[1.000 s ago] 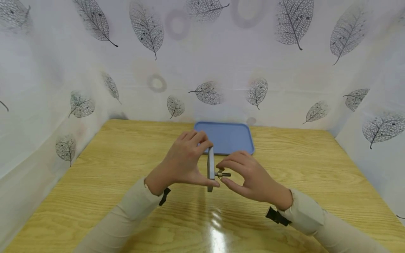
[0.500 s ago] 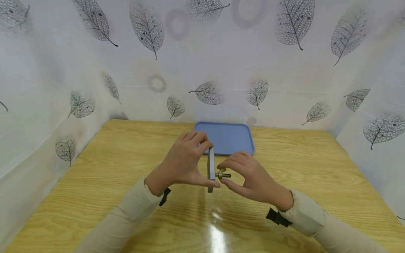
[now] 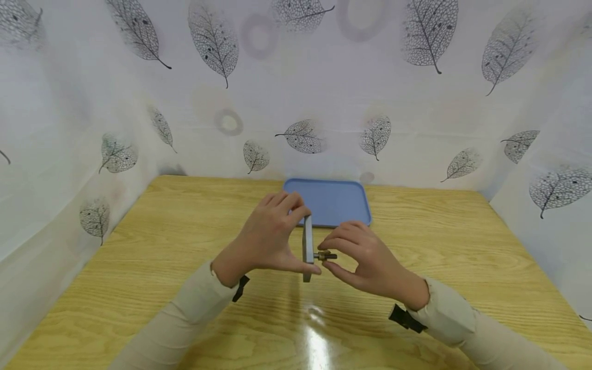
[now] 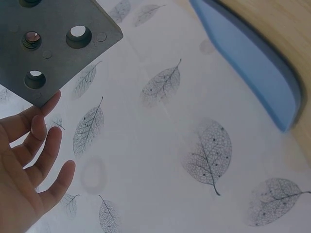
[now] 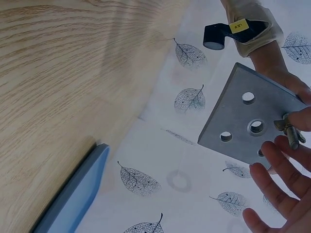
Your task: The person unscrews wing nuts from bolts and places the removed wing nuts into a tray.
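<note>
My left hand (image 3: 273, 236) holds a grey metal plate (image 3: 308, 241) on edge above the table, fingers at its top and thumb low on its near side. Several round holes pierce the plate, as the right wrist view shows. A threaded bolt (image 3: 332, 256) sticks out of the plate's right face, with a brass-coloured wing nut (image 3: 322, 255) on its thread. My right hand (image 3: 372, 257) has thumb and index finger around the wing nut, its other fingers loosely bent. In the left wrist view the plate's other face (image 4: 53, 58) is seen, one corner by the fingertips.
A blue tray (image 3: 330, 203) lies at the back of the wood-grain table (image 3: 430, 241), just behind the hands. White leaf-printed curtain (image 3: 342, 92) closes off the back and both sides. Each wrist carries a black strap mount (image 3: 407, 318).
The wing nut has turned on the bolt, its wings now lying at another angle. Both hands and the plate stay almost in place.
</note>
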`<act>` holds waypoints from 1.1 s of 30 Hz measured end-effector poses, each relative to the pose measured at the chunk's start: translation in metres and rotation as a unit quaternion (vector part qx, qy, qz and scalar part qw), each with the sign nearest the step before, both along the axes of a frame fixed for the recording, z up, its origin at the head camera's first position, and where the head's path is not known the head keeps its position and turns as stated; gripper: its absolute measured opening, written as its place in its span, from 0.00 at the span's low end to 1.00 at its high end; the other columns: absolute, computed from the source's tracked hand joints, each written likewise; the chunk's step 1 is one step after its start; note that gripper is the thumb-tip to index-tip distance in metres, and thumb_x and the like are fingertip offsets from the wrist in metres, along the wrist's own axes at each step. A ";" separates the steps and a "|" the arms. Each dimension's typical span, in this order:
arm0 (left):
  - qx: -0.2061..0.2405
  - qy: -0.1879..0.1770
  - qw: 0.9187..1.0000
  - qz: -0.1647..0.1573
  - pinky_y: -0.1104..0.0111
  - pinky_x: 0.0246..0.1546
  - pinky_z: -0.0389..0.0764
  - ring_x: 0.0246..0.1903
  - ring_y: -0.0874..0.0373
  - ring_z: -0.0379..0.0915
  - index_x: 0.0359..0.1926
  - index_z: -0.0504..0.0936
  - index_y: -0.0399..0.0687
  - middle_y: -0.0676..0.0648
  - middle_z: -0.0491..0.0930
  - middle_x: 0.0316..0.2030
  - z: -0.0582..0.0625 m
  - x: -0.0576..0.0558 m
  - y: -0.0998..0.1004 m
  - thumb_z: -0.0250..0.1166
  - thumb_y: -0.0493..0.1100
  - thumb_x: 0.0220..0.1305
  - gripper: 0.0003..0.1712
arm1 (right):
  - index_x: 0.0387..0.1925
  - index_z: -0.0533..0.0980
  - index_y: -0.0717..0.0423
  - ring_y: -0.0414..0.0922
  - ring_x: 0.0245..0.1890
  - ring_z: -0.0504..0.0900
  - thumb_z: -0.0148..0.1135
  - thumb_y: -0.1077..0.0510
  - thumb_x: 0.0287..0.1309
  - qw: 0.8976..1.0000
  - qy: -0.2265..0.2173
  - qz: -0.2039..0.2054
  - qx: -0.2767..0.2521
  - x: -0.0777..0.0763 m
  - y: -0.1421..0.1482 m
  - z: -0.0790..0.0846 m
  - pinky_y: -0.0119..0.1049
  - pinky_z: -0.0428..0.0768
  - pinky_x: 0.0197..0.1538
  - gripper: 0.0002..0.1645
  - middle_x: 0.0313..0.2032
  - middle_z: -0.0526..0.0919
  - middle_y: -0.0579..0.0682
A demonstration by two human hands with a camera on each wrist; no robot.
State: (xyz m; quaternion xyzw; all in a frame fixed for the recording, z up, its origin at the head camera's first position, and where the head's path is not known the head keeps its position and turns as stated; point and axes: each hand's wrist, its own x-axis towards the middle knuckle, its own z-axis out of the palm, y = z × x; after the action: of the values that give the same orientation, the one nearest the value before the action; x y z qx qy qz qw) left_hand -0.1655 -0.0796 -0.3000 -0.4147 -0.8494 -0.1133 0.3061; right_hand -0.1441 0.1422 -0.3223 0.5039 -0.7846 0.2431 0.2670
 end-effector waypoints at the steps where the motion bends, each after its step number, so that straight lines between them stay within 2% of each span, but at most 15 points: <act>1: 0.000 0.000 1.000 0.000 0.64 0.41 0.68 0.32 0.57 0.61 0.35 0.77 0.47 0.51 0.68 0.34 0.000 0.000 0.000 0.67 0.81 0.23 0.48 | 0.37 0.80 0.53 0.43 0.41 0.77 0.51 0.45 0.65 1.000 0.000 -0.003 0.001 0.000 0.000 0.000 0.40 0.72 0.51 0.18 0.37 0.82 0.45; 8: -0.001 0.002 1.000 0.002 0.63 0.41 0.69 0.32 0.57 0.62 0.35 0.77 0.47 0.51 0.69 0.34 0.001 0.000 0.000 0.66 0.82 0.24 0.48 | 0.39 0.79 0.55 0.45 0.42 0.77 0.50 0.43 0.64 1.000 0.010 -0.004 -0.012 0.001 0.000 0.001 0.40 0.72 0.51 0.21 0.38 0.81 0.47; 17: 0.002 0.006 1.000 0.000 0.63 0.41 0.69 0.33 0.57 0.63 0.35 0.77 0.47 0.51 0.69 0.34 0.000 -0.001 0.000 0.67 0.81 0.23 0.47 | 0.33 0.78 0.55 0.44 0.38 0.76 0.56 0.52 0.62 0.993 0.053 0.079 -0.067 -0.001 -0.003 0.004 0.40 0.70 0.49 0.11 0.35 0.80 0.48; 21: 0.005 0.004 1.000 0.000 0.63 0.41 0.69 0.32 0.57 0.64 0.34 0.77 0.47 0.51 0.69 0.33 0.000 -0.001 0.000 0.67 0.81 0.23 0.47 | 0.31 0.79 0.53 0.46 0.39 0.76 0.56 0.54 0.62 0.990 0.069 0.096 -0.071 -0.001 -0.004 0.005 0.42 0.71 0.49 0.10 0.35 0.80 0.49; 28: 0.001 0.002 1.000 -0.005 0.63 0.40 0.70 0.33 0.57 0.64 0.35 0.78 0.46 0.51 0.70 0.33 0.000 0.001 0.000 0.67 0.81 0.23 0.48 | 0.33 0.80 0.54 0.47 0.40 0.76 0.56 0.55 0.62 0.990 0.055 0.102 -0.078 0.001 -0.004 0.004 0.41 0.71 0.49 0.09 0.37 0.79 0.51; 33: -0.001 0.009 1.000 -0.006 0.63 0.38 0.69 0.33 0.56 0.65 0.35 0.79 0.46 0.50 0.71 0.33 0.002 -0.002 0.000 0.66 0.81 0.23 0.49 | 0.34 0.78 0.56 0.47 0.41 0.76 0.55 0.54 0.63 0.992 0.042 0.095 -0.077 -0.003 -0.005 0.006 0.39 0.71 0.49 0.10 0.38 0.78 0.52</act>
State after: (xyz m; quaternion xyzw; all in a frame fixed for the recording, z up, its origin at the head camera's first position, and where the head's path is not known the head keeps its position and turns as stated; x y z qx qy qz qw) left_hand -0.1678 -0.0797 -0.2979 -0.4209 -0.8444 -0.1100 0.3127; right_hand -0.1471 0.1374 -0.3164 0.5639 -0.7002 0.3055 0.3137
